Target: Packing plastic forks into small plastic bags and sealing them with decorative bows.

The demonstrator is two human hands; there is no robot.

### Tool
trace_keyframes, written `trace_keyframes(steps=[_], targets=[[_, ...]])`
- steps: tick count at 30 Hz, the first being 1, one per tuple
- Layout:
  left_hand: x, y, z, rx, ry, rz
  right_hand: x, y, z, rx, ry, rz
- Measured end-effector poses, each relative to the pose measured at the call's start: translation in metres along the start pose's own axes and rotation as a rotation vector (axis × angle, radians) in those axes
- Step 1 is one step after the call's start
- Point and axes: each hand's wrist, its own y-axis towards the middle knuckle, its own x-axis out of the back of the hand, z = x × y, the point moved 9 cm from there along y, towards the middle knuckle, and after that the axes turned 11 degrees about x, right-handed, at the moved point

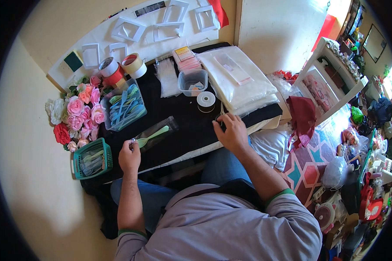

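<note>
One pale green utensil (153, 135) appears to lie in a clear bag (173, 123) on the black-clothed surface (185, 132), just ahead and to the right of the left grip (129, 157). From where I stand, those fingers are curled in at its near end; whether they pinch utensil, bag or both, or merely touch, I can't tell. The right grip (234, 135) is half curled by something small and dark, and I can't tell whether it is clamped on that.

I'd expect the utensil to be light, fairly stiff and smooth, perhaps brittle at its thin stem; the bag should be soft and slippery. The stem, held through the film, looks the best place to take hold.

Counting around: one ribbon spool (204, 99) just ahead and left of the right grip; one clear tub (190, 91) beyond the spool; one cutlery tub (126, 125) ahead of the left grip, its blue and green pieces too tangled to count; one green basket (108, 159) left of that grip; at least three tape rolls farther ahead; and six white frames, by my count, beyond them.
</note>
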Motion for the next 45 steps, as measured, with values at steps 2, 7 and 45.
trace_keyframes(steps=[2,7,45], targets=[[0.011,-0.006,-0.016,-0.184,-0.013,-0.265,0.001,-0.005,-0.014,-0.024,-0.042,-0.003],[0.017,-0.056,-0.111,-0.577,-0.121,-0.328,-0.017,-0.004,-0.027,-0.074,-0.101,0.196],[-0.105,-0.067,-0.123,-0.475,-0.190,0.354,-0.053,-0.059,-0.013,-0.638,0.957,0.422]])
